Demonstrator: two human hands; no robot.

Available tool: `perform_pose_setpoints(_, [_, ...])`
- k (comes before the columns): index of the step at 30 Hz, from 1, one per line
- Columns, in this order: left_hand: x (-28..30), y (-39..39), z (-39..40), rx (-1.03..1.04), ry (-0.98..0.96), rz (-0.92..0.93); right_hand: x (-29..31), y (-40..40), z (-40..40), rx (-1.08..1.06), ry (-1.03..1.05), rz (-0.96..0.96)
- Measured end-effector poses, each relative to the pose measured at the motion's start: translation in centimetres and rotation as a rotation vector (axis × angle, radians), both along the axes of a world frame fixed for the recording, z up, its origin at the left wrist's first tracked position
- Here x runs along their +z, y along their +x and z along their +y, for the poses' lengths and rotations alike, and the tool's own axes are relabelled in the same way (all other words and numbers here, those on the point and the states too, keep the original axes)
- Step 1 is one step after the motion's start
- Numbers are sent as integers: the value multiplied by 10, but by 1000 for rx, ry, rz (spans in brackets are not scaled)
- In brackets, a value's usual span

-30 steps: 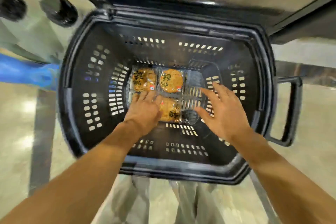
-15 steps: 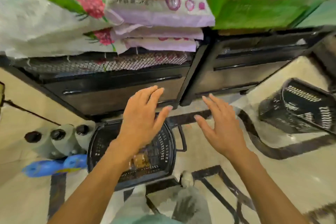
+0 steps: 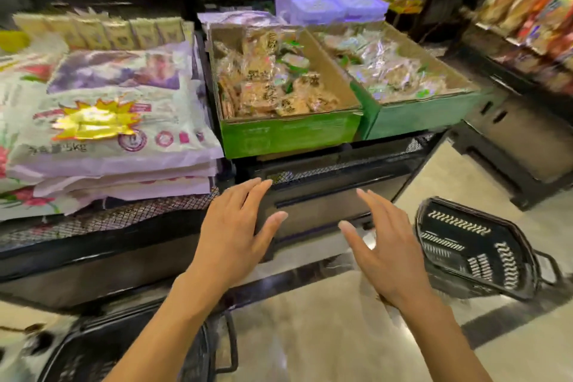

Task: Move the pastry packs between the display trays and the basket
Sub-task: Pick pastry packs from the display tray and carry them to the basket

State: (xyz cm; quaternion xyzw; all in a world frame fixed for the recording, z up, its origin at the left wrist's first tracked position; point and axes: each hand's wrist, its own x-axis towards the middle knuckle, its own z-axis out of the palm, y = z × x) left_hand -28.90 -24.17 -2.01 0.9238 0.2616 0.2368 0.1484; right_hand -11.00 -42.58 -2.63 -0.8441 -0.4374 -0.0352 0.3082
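Now both hands hang in the air in front of a dark display stand, holding nothing. The left hand (image 3: 231, 236) has its fingers (image 3: 248, 195) straight and spread a little, thumb out to the side, palm down. The right hand (image 3: 384, 248) is the same: fingers loose and apart, thumb pointing toward the left hand, with a clear gap between the two hands.

Above and beyond the hands, on top of the stand, sit two display trays with green fronts and brown cardboard sides. The left tray (image 3: 288, 135) is just ahead of the left hand and is filled with pastry packs (image 3: 263, 87), round golden cakes in clear wrap with dark lettering, heaped loosely. The right tray (image 3: 424, 116) stands touching it on the right and holds more wrapped packs, too blurred to read. Neither hand touches the trays or the packs.

A black basket (image 3: 93, 350) sits on the floor at the bottom left, under the left forearm; only part of its rim and its handle show, and what lies inside cannot be seen. A second black basket (image 3: 471, 245) lies tilted on the pale floor (image 3: 325, 319) to the right of the right hand.

Left of the trays, a stack of big white and purple sacks (image 3: 114, 133) lies flat on the wire-mesh top of the stand. Behind the trays are pale purple boxes (image 3: 328, 0), and shelves of coloured packets (image 3: 533, 3) run along the right edge.
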Motion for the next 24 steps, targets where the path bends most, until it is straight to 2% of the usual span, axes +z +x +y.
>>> perform_pose_setpoints(4, [0, 41, 16, 49, -40, 25, -5, 49, 25, 34, -15, 72])
perform_pose_setpoints(10, [-3, 120, 94, 147, -93, -46, 5, 131, 116, 137, -65, 117])
perform_pose_setpoints(15, [-4, 197, 169, 93, -154, -125, 26, 209, 205, 195, -139, 149])
perform_pose_setpoints(20, [-5, 244, 223, 64, -254, -73, 32, 270, 287, 280, -258, 124])
perform_pose_setpoints(24, [-8, 252, 239, 78, -343, -38, 26, 303, 330, 422, -452, 113])
